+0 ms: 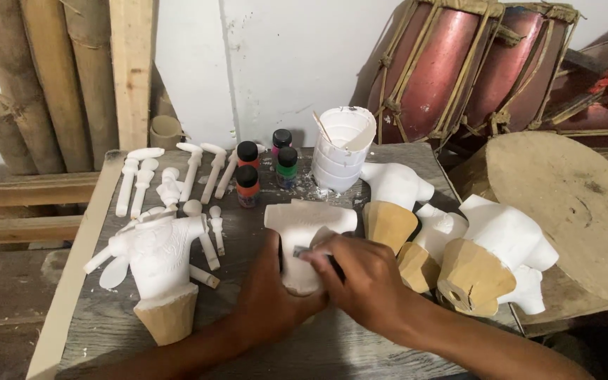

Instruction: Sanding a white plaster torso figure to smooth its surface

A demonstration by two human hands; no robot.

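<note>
the left hand (269,288) grips the white torso piece (304,236) from below at the near middle of the table (107,324), bracing it, while the right hand (360,274) pinches a small grey pad (302,251) flat against its front; painted figures (156,260) and paint bottles (248,184) sit within reach

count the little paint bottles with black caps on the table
4, clustered left of the white cup: an orange-red one at back left, a pink one at back right, a green one below it, and a red-orange one nearest. None looks hidden.
</note>
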